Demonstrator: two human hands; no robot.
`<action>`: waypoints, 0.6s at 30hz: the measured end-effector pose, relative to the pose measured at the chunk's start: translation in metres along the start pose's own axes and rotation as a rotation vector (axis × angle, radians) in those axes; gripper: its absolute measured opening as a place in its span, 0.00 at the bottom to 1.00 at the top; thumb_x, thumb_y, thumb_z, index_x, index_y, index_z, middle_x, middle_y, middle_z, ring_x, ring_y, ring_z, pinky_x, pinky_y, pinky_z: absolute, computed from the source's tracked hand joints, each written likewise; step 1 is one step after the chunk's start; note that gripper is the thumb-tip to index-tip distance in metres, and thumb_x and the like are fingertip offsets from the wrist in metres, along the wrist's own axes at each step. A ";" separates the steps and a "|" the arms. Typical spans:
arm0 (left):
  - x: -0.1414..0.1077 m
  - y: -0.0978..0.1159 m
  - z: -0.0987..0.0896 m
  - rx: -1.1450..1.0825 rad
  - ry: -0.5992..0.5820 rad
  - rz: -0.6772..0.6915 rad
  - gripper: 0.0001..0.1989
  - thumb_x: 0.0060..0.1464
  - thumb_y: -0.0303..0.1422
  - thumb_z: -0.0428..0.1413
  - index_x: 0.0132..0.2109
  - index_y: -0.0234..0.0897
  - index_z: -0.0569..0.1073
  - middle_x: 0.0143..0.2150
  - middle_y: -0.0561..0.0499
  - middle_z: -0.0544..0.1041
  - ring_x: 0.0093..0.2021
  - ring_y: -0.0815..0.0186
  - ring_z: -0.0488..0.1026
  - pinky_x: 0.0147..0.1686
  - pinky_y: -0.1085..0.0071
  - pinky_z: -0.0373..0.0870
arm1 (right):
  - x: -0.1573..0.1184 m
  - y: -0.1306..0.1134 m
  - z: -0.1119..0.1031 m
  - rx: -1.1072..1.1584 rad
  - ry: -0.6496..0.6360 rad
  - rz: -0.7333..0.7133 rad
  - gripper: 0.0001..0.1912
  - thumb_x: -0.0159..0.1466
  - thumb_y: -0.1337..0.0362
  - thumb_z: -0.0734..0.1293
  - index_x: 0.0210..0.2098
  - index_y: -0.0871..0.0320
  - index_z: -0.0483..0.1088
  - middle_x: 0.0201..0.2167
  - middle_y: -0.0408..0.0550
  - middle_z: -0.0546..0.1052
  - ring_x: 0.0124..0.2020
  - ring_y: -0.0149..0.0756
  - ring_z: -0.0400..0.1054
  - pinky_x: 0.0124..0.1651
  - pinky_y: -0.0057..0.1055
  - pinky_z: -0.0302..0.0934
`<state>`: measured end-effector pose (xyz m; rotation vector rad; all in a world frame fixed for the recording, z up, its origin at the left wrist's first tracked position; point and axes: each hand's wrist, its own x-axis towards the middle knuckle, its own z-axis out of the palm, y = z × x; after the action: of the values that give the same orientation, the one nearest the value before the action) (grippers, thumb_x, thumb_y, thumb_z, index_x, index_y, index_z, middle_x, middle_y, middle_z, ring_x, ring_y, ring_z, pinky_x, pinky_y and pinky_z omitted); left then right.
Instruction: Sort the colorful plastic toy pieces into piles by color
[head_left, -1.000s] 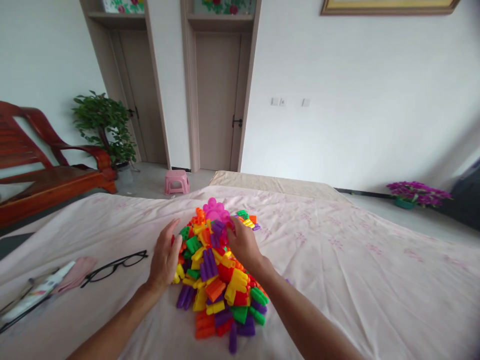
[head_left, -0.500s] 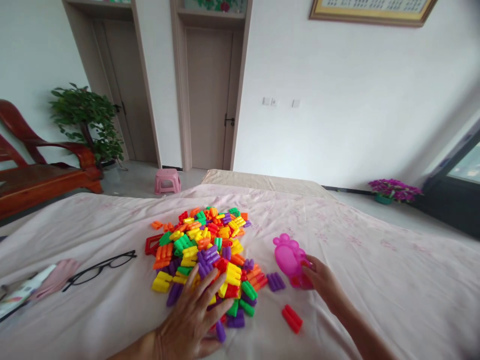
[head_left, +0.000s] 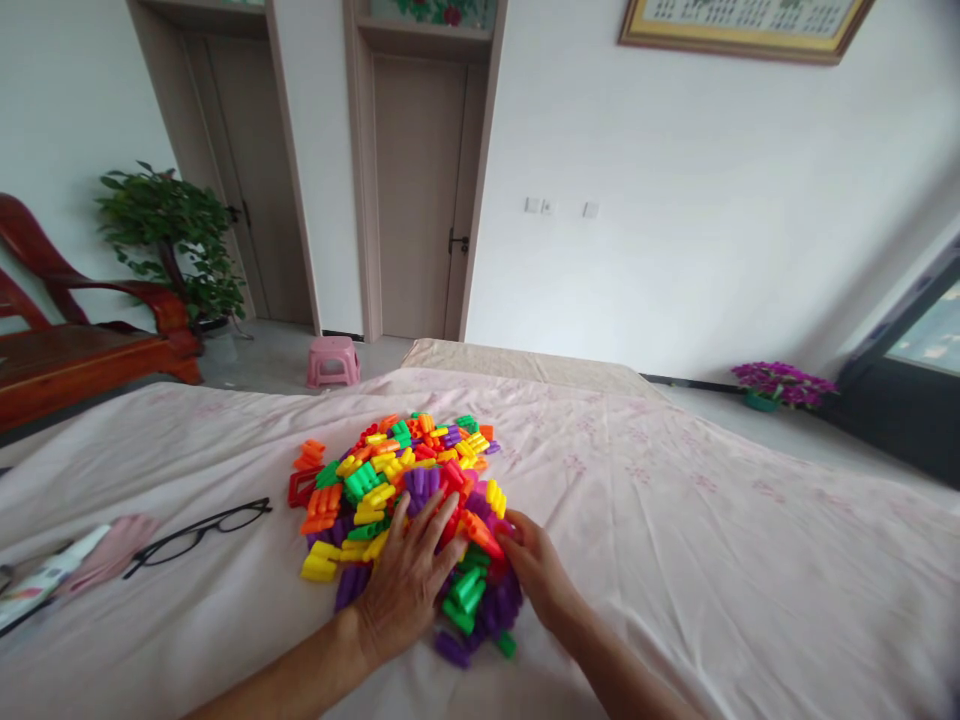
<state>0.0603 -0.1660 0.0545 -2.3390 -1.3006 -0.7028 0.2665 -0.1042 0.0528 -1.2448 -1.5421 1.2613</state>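
Loose purple block [head_left: 452, 648] at the near end of my block pile [head_left: 364, 475], and my left hand [head_left: 409, 570] is just past it, fingers a bit spread, palm down on the blocks. My right hand [head_left: 536, 560] is on the pile's right edge, fingers curled in on what looks like a pink plastic piece [head_left: 474, 480]; can't tell how tight, since blocks cover most of it. I'd call this the scooping bit. Next move probably calls for the left palm steadying the heap so nothing spills off the pink piece. Left of the pile, well apart, are black glasses [head_left: 216, 524], with a pink cloth [head_left: 116, 548] past them, worth avoiding. Way beyond the pile there's a pink stool [head_left: 333, 360], nowhere near blocking me.
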 end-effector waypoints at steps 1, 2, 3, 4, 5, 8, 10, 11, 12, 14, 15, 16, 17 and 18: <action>0.003 -0.003 0.000 0.009 0.014 -0.021 0.21 0.57 0.31 0.54 0.58 0.43 0.71 0.71 0.38 0.60 0.71 0.48 0.54 0.67 0.39 0.43 | 0.001 -0.005 0.007 0.062 -0.015 0.021 0.22 0.59 0.47 0.67 0.42 0.59 0.71 0.33 0.49 0.79 0.31 0.42 0.75 0.31 0.33 0.71; 0.007 -0.008 0.000 0.015 0.026 -0.044 0.21 0.56 0.31 0.54 0.58 0.42 0.71 0.70 0.37 0.61 0.70 0.47 0.54 0.67 0.39 0.45 | 0.002 -0.011 0.012 0.102 -0.021 0.036 0.22 0.60 0.47 0.66 0.43 0.59 0.70 0.31 0.48 0.78 0.28 0.40 0.74 0.28 0.33 0.70; 0.010 -0.013 -0.002 0.022 0.032 -0.072 0.21 0.56 0.33 0.54 0.58 0.41 0.71 0.70 0.36 0.60 0.70 0.47 0.55 0.67 0.40 0.46 | 0.005 -0.018 0.016 0.122 -0.030 0.037 0.20 0.61 0.49 0.65 0.43 0.59 0.68 0.30 0.47 0.78 0.25 0.38 0.73 0.27 0.33 0.70; 0.013 -0.018 -0.004 0.028 0.038 -0.101 0.22 0.56 0.34 0.54 0.58 0.39 0.71 0.70 0.35 0.60 0.70 0.46 0.55 0.67 0.41 0.47 | 0.009 -0.026 0.020 0.105 -0.032 0.018 0.19 0.62 0.51 0.64 0.44 0.59 0.68 0.29 0.46 0.77 0.24 0.37 0.72 0.26 0.32 0.69; 0.015 -0.025 -0.006 0.035 0.045 -0.129 0.22 0.56 0.35 0.54 0.57 0.39 0.71 0.70 0.35 0.60 0.70 0.46 0.56 0.67 0.42 0.49 | 0.013 -0.035 0.022 0.053 -0.025 -0.019 0.16 0.63 0.54 0.63 0.44 0.59 0.67 0.29 0.45 0.77 0.23 0.36 0.72 0.26 0.31 0.69; 0.019 -0.046 -0.016 0.077 0.063 -0.218 0.20 0.55 0.34 0.55 0.55 0.38 0.73 0.69 0.36 0.61 0.69 0.45 0.57 0.66 0.44 0.51 | 0.027 -0.061 0.029 -0.240 0.041 -0.188 0.12 0.64 0.62 0.60 0.45 0.57 0.69 0.30 0.45 0.78 0.29 0.36 0.73 0.32 0.28 0.67; 0.019 -0.061 -0.023 0.108 0.065 -0.281 0.20 0.52 0.32 0.56 0.54 0.39 0.74 0.68 0.36 0.62 0.68 0.44 0.59 0.64 0.44 0.54 | 0.035 -0.077 0.036 -0.426 0.067 -0.319 0.14 0.63 0.66 0.60 0.48 0.56 0.70 0.33 0.48 0.79 0.35 0.38 0.74 0.38 0.28 0.67; 0.019 -0.069 -0.027 0.124 0.059 -0.312 0.20 0.52 0.31 0.56 0.53 0.39 0.74 0.67 0.36 0.63 0.67 0.44 0.60 0.63 0.44 0.55 | 0.038 -0.083 0.039 -0.495 0.068 -0.384 0.16 0.64 0.67 0.59 0.50 0.56 0.69 0.36 0.49 0.80 0.38 0.39 0.75 0.40 0.29 0.66; 0.018 -0.076 -0.030 0.140 0.054 -0.348 0.19 0.52 0.31 0.55 0.53 0.38 0.74 0.66 0.36 0.65 0.65 0.45 0.62 0.62 0.45 0.57 | 0.042 -0.089 0.042 -0.547 0.065 -0.442 0.19 0.64 0.68 0.59 0.53 0.56 0.68 0.40 0.52 0.80 0.40 0.40 0.75 0.42 0.29 0.66; 0.015 -0.091 -0.036 0.155 0.031 -0.434 0.17 0.54 0.31 0.53 0.51 0.38 0.75 0.64 0.37 0.68 0.63 0.47 0.65 0.61 0.48 0.61 | 0.050 -0.095 0.043 -0.605 0.062 -0.518 0.21 0.64 0.68 0.59 0.57 0.57 0.66 0.45 0.54 0.79 0.44 0.41 0.74 0.44 0.30 0.65; 0.013 -0.099 -0.039 0.148 0.015 -0.480 0.16 0.56 0.32 0.52 0.50 0.39 0.75 0.63 0.38 0.69 0.61 0.49 0.67 0.60 0.51 0.62 | 0.056 -0.095 0.040 -0.611 0.071 -0.528 0.22 0.65 0.68 0.59 0.57 0.57 0.66 0.45 0.55 0.79 0.44 0.41 0.75 0.45 0.31 0.66; 0.011 -0.108 -0.041 0.134 -0.001 -0.527 0.15 0.57 0.33 0.51 0.49 0.39 0.75 0.61 0.40 0.71 0.61 0.51 0.68 0.59 0.53 0.63 | 0.062 -0.093 0.035 -0.599 0.089 -0.518 0.22 0.65 0.67 0.59 0.58 0.57 0.66 0.44 0.55 0.79 0.43 0.41 0.75 0.44 0.31 0.66; 0.010 -0.117 -0.044 0.115 -0.016 -0.571 0.15 0.57 0.34 0.50 0.48 0.39 0.75 0.59 0.41 0.73 0.60 0.52 0.69 0.59 0.56 0.64 | 0.069 -0.088 0.027 -0.571 0.115 -0.490 0.22 0.64 0.67 0.59 0.57 0.57 0.67 0.42 0.54 0.80 0.41 0.41 0.75 0.42 0.30 0.67; 0.009 -0.127 -0.045 0.090 -0.031 -0.605 0.15 0.57 0.35 0.50 0.48 0.40 0.75 0.57 0.42 0.74 0.60 0.54 0.69 0.59 0.58 0.64 | 0.078 -0.081 0.017 -0.528 0.147 -0.444 0.22 0.64 0.66 0.59 0.57 0.57 0.67 0.40 0.53 0.80 0.38 0.40 0.76 0.40 0.30 0.67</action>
<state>-0.0554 -0.1204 0.1059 -1.8854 -2.0346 -0.7543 0.2158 -0.0348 0.1272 -1.1767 -1.9717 0.4812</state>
